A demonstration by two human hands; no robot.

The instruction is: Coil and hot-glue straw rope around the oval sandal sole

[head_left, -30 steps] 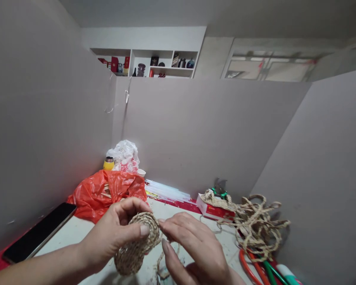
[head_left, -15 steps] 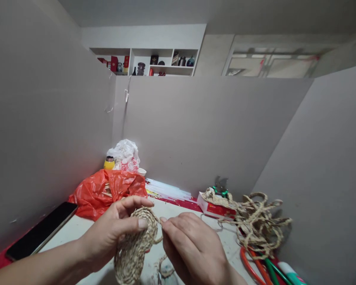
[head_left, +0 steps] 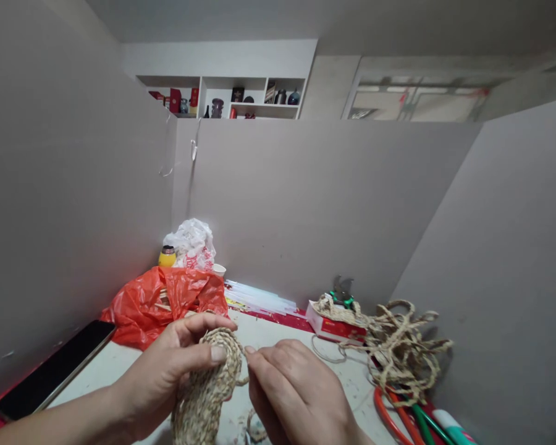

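Note:
A coiled piece of braided straw rope, shaped like a small sole, is gripped near its rounded top by my left hand, thumb on the face and fingers behind. My right hand is closed just right of that edge, thumb and forefinger pinched together. From the edge of the woven piece a loose rope end runs toward my right hand; the curled fingers hide most of what they pinch. Below, a loop of rope lies on the white tabletop.
At right, a tangled rope heap spreads beside a red and white box bearing green-handled pliers. Glue sticks lie at the back. A red plastic bag and a phone are at left. Grey partitions surround the table.
The view has shifted slightly. The woven piece sits a little lower and further left, still in my left hand. My right hand stays pinched beside its edge.

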